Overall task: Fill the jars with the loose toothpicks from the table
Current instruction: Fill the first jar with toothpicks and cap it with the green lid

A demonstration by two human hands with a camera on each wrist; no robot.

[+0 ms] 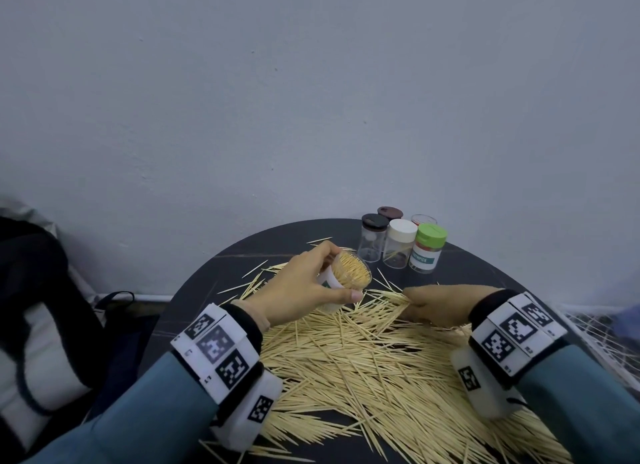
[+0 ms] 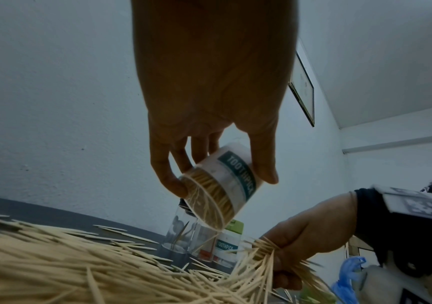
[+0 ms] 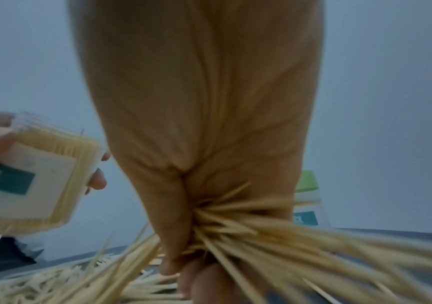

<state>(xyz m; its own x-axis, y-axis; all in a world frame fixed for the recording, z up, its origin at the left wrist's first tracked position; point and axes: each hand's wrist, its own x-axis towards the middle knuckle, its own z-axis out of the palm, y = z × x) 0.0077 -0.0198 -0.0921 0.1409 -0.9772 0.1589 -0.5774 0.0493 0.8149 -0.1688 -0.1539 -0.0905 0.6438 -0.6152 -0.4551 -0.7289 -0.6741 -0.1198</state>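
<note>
Tilted, packed jar (image 1: 349,271) above loose toothpicks (image 1: 363,366)

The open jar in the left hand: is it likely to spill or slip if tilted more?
The jar looks packed and lidless, so further tilt might shed toothpicks. Only fingers at its rim grip smooth plastic; it could slip.
</note>
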